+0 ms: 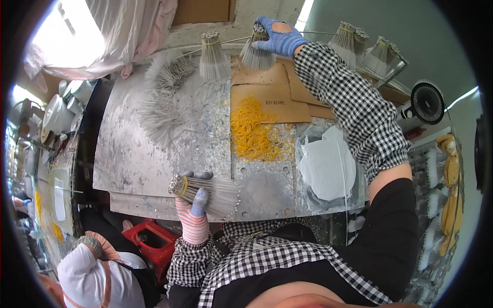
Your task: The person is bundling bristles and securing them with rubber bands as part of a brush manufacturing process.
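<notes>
My left hand (194, 220), in an orange-striped glove with grey fingertips, grips a bundle of thin clear stems (222, 197) above the table's front edge. The bundle's metal ends point left, with a yellow rubber band around them. At the back edge my right hand (283, 41), in a blue striped glove with a hole at its back, closes round the top of another banded bundle (258, 57). Beside it, a similar bundle (214, 62) stands with its metal ends up against a thin rod (233, 40). Loose stems (160, 115) lie heaped on the metal tabletop (123, 159).
Yellow rubber bands (250, 131) are spread beside cardboard sheets (285, 100). A white paste-like slab (327, 164) lies on plastic at right. More bundles (345, 42) stand near a metal frame (394, 72). At lower left, another person (105, 277) is near a red stool (154, 238).
</notes>
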